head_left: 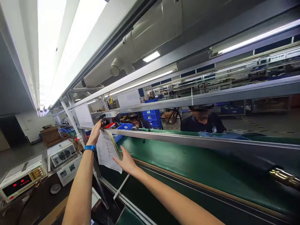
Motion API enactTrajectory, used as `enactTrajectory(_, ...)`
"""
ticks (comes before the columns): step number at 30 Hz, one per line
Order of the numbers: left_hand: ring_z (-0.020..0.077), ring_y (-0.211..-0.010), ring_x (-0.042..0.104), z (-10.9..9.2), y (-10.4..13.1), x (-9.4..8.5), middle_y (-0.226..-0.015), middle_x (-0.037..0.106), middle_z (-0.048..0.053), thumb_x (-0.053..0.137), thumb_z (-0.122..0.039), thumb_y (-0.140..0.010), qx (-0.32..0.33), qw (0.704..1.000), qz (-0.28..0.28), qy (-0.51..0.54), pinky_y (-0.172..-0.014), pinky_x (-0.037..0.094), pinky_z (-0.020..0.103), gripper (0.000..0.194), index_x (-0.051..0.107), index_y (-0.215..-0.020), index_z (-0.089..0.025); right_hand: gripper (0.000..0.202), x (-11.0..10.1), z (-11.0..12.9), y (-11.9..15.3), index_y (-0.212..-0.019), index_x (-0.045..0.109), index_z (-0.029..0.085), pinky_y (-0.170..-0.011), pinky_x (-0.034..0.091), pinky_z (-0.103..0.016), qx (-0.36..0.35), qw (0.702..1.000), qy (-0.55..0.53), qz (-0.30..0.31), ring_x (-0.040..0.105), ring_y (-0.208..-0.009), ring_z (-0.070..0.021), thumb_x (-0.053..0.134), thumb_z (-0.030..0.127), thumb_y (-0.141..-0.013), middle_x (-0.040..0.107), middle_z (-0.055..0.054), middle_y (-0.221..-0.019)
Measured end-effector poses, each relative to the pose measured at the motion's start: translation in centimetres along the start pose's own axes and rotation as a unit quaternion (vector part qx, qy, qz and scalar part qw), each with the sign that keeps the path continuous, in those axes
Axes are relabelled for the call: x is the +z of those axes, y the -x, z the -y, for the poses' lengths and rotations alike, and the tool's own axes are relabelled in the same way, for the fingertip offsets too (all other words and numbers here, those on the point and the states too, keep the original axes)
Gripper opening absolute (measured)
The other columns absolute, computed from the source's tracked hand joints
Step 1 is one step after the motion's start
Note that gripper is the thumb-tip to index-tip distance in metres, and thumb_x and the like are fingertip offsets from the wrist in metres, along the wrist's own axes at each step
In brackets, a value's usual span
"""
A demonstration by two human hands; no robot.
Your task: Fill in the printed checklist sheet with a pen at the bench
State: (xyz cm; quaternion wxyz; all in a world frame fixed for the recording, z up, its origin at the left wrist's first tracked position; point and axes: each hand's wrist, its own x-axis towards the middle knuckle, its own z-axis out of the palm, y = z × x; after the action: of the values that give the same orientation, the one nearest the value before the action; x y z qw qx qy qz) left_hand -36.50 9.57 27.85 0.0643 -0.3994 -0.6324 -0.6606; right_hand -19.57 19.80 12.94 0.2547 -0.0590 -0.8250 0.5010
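Note:
A printed paper sheet (106, 150) hangs from the metal rail (164, 137) above the green conveyor belt (187, 162). My left hand (95, 132), with a blue wristband (89, 147) on the wrist, pinches the sheet's top corner at the rail, next to a dark clip. My right hand (126, 161) lies flat with fingers spread against the sheet's lower right edge, pressing it from the side.
Test instruments (22, 179) and a fan-fronted box (62, 154) sit at lower left. Across the belt, two people sit behind the rail, one (202, 122) at centre right. Blue bins (151, 117) stand behind. A shelf and light fixtures run overhead.

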Motion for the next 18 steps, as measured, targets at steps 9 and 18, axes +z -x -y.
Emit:
enactTrajectory(9,0.0234,-0.082,0.069,0.9,-1.8,-0.3,-0.092,0.075,0.013,0.075,-0.059,-0.072,-0.004,0.998,0.054,0.012,-0.07,0.049,0.031,0.062,0.069,-0.11,-0.01,0.035,0.9,1.7,-4.2,-0.1,0.07,0.016,-0.075,0.041,-0.027,-0.008,0.997,0.073,-0.029,0.067,-0.093,-0.0212,0.036,0.025,-0.101,0.073,-0.01,-0.101)
enactTrajectory(18,0.0218,-0.074,0.068,1.3,-2.4,1.1,-0.08,0.074,0.011,0.08,-0.057,-0.067,-0.009,1.0,0.006,0.02,-0.068,0.05,0.031,0.056,0.071,-0.097,-0.01,0.026,0.7,0.8,-0.9,-0.072,0.065,0.011,-0.058,0.025,-0.025,0.064,0.993,0.073,0.061,0.055,-0.068,-0.0147,0.054,0.023,-0.093,0.067,-0.008,-0.075)
